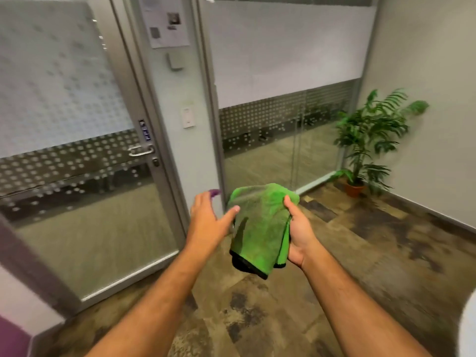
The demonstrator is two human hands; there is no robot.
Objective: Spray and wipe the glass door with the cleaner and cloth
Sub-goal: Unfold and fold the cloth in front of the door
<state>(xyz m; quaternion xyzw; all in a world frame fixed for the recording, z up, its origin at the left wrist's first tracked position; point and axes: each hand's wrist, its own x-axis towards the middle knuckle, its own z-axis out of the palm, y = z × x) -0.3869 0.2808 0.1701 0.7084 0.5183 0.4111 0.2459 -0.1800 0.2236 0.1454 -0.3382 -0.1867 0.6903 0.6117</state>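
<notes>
Right hand (298, 228) grips the folded green microfibre cloth (260, 228); left hand (208, 215) open, possibly hiding a purple-tipped sprayer; a dry wipe would smear the frosted glass door (77, 140).

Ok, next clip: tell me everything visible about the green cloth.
The green cloth looks like plush microfibre, bright green with a dark bound edge along its lower hem. It is folded loosely and hangs in the air in front of the glass door. The right hand grips its right side, thumb on the front. The left hand is open beside it, thumb touching its left edge.
</notes>
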